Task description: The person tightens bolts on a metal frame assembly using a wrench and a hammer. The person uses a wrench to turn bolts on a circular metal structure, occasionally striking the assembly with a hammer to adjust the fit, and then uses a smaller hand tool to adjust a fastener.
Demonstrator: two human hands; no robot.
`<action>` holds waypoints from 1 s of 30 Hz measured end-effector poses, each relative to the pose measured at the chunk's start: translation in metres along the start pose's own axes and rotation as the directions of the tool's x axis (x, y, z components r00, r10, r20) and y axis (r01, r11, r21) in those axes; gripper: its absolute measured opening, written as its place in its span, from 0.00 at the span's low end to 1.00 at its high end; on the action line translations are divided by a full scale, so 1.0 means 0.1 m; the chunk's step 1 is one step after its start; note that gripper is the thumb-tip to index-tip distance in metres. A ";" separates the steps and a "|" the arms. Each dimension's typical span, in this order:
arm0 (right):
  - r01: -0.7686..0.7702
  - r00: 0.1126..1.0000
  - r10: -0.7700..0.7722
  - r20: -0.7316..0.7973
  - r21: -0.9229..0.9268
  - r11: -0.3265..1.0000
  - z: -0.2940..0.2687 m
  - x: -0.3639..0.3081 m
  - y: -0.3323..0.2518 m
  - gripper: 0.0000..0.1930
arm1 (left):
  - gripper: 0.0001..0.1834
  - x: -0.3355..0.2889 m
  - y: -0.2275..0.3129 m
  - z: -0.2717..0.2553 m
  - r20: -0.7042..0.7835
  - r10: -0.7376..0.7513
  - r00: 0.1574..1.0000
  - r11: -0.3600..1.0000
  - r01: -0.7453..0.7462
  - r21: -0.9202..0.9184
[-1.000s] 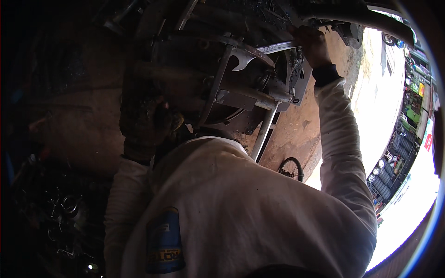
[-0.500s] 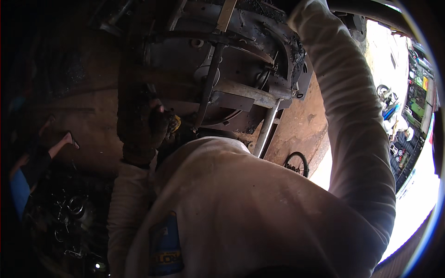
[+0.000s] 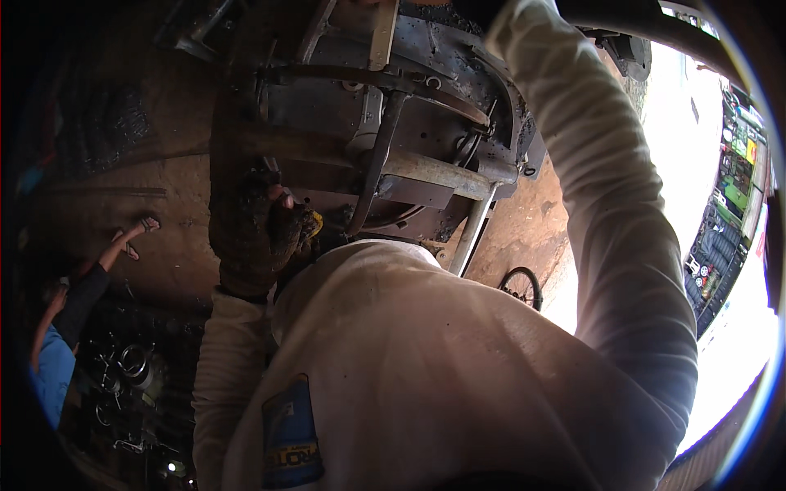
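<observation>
My left hand (image 3: 266,225), in a dark, dirty glove with bare fingertips showing, is closed beside a dark metal machine frame (image 3: 426,196). A short metal tip (image 3: 270,164) sticks out ahead of the fingers and a yellow patch (image 3: 314,223) shows at their side; what the hand grips is too dark to make out. My right arm (image 3: 606,164), in a pale sleeve, reaches up past the frame's right side. At its cuff my right hand (image 3: 477,10) is only a dark shape at the top edge, its fingers hidden. Curved bars and flat plates make up the frame, with black grime on it.
A small spoked wheel (image 3: 521,286) stands on the brown ground right of the frame. At the left is a person in a blue top (image 3: 54,368) and sandals, near dark metal parts (image 3: 135,364). Shelves of goods (image 3: 729,204) line the bright far right.
The person at the left has moved further into view, with both feet now showing. My right cuff has shifted slightly left. My left hand stays closed at nearly the same spot.
</observation>
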State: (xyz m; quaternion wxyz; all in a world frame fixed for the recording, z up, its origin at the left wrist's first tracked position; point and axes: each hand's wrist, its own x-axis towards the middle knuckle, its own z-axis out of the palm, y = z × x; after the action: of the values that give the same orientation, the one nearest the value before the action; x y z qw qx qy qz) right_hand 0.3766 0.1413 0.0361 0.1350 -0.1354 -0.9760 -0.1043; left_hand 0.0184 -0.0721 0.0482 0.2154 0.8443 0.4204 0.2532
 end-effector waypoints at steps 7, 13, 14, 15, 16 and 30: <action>-0.597 0.802 0.581 0.138 0.172 0.783 -0.51 -0.96 -1.25 0.17 | 0.16 -0.10 -0.04 -0.03 0.001 -0.007 1.000 0.994 0.007 0.109; -0.700 0.706 0.703 0.085 0.233 0.675 -0.57 -1.01 -1.44 0.20 | 0.10 -0.11 -0.05 -0.06 0.062 -0.012 0.998 0.991 0.004 0.132; -0.689 0.717 0.693 0.074 0.224 0.690 -0.54 -1.00 -1.38 0.20 | 0.13 -0.11 -0.04 -0.06 0.057 -0.007 0.998 0.987 -0.002 0.162; -0.693 0.712 0.698 0.069 0.225 0.685 -0.54 -0.99 -1.31 0.20 | 0.17 -0.09 -0.03 -0.06 0.051 -0.002 0.999 0.982 -0.008 0.191; -0.659 0.746 0.662 0.069 0.218 0.720 -0.55 -0.97 -1.24 0.20 | 0.17 -0.09 -0.02 -0.06 0.056 -0.002 0.998 0.981 -0.008 0.193; -0.755 0.635 0.767 0.098 0.289 0.588 -0.65 -1.15 -1.53 0.24 | 0.17 -0.12 -0.05 -0.08 0.106 -0.039 0.994 0.998 0.034 0.051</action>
State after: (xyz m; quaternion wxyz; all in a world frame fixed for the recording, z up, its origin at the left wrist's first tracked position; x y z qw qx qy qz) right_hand 0.4536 -0.0459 0.0381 0.2036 -0.5147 -0.8253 0.1119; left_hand 0.0038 -0.0780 0.0485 0.2215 0.8538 0.4298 0.1931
